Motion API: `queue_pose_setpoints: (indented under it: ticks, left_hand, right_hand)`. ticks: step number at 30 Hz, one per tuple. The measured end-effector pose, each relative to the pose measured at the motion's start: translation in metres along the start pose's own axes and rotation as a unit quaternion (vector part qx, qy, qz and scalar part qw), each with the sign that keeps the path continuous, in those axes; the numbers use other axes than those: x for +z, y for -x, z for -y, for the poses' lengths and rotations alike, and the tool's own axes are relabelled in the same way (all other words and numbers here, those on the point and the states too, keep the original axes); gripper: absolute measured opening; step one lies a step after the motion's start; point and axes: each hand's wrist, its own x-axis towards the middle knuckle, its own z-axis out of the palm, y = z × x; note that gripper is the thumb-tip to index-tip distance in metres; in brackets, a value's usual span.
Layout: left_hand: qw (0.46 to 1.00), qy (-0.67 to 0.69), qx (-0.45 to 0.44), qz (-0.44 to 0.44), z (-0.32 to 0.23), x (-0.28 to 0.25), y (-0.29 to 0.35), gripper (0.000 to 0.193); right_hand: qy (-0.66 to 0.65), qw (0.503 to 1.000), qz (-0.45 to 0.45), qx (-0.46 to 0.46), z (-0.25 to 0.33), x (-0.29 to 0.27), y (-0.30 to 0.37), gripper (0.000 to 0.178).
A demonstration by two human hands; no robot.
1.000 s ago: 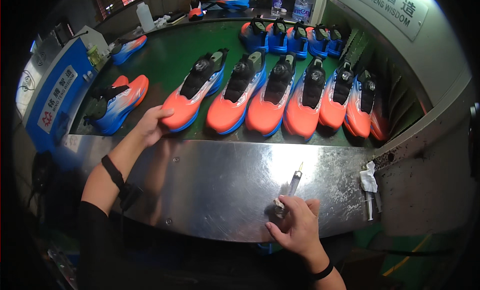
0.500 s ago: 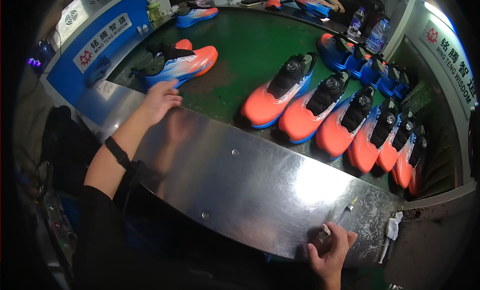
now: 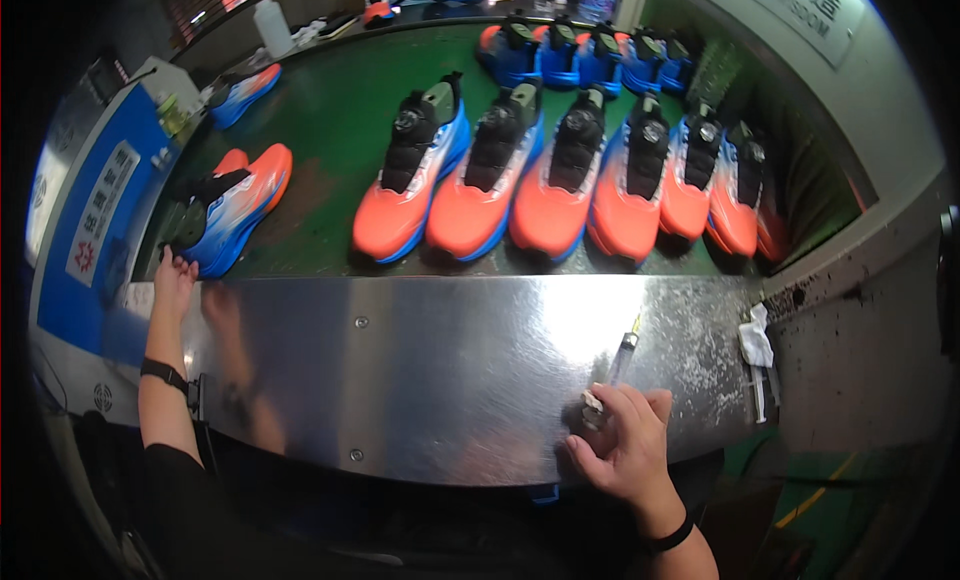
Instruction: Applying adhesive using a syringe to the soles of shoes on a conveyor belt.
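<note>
At the left, my left hand [image 3: 176, 276] reaches the heel of an orange, white and blue sports shoe [image 3: 232, 218]. Its fingers are slightly apart at the heel, and no firm grip shows. Another orange toe [image 3: 231, 161] peeks out behind that shoe. My right hand [image 3: 630, 438] is low over the metal ledge, fingers curled, with a small whitish wad [image 3: 592, 404] at the index fingertip. The thumb stands somewhat off, and part of the grasp is hidden. Just beyond these fingers lies a clear syringe [image 3: 624, 356] with a yellow tip.
Matching shoes [image 3: 560, 185] stand in a row on the green surface [image 3: 320, 170], more [image 3: 600, 62] behind them. A lone shoe [image 3: 244, 94] is at the far left. At the right end of the metal ledge [image 3: 450, 370] lies another syringe [image 3: 758, 392] with white tissue [image 3: 755, 340].
The view has turned and shifted to the right. My left hand has gone from beside the shoe's sole to its heel. My right hand stays by the syringe with the wad at its fingertip.
</note>
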Motion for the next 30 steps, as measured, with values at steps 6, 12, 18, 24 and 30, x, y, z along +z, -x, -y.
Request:
queue_pose_setpoints:
  ticks: [6, 12, 18, 24, 30]
  left_hand:
    - [0.995, -0.046, -0.005, 0.088, -0.031, 0.039, 0.064, 0.026]
    - [0.950, -0.173, 0.088, 0.244, -0.054, 0.113, 0.216, 0.032]
    - [0.935, -0.188, 0.060, 0.296, -0.067, 0.115, 0.344, 0.032]
    - [0.818, -0.281, 0.018, 0.502, -0.028, 0.143, 0.423, 0.022]
    - [0.903, -0.107, -0.034, 0.415, -0.020, 0.128, 0.365, 0.027]
  right_hand:
    - [-0.010, 1.000, 0.003, -0.005, 0.004, -0.002, -0.004, 0.054]
    - [-0.015, 1.000, 0.013, -0.023, 0.006, -0.002, -0.003, 0.055]
    - [-0.035, 0.999, 0.003, -0.030, 0.005, -0.002, 0.001, 0.054]
    - [-0.078, 0.997, 0.006, -0.010, 0.004, -0.001, 0.006, 0.058]
    - [-0.336, 0.931, -0.037, 0.140, -0.009, -0.018, 0.028, 0.053]
